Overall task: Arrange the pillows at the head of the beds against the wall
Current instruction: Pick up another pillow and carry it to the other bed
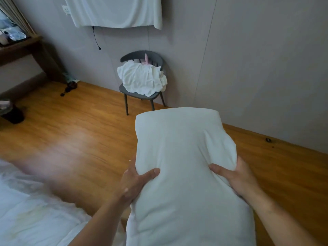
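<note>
I hold a long white pillow (182, 166) lengthwise in front of me, above the wooden floor. My left hand (136, 181) grips its left edge, thumb pressed into the top. On the other edge my right hand (236, 176) does the same, bunching the fabric. The near end of the pillow runs out of the bottom of the frame. A bed with white bedding (30, 210) fills the lower left corner; its head end is not in view.
A grey chair (142, 95) piled with crumpled white linen (142, 79) stands against the grey wall ahead. A white cloth (115, 11) hangs on the wall above it. A wooden desk (23, 48) and a dark bin (12, 114) are at the far left.
</note>
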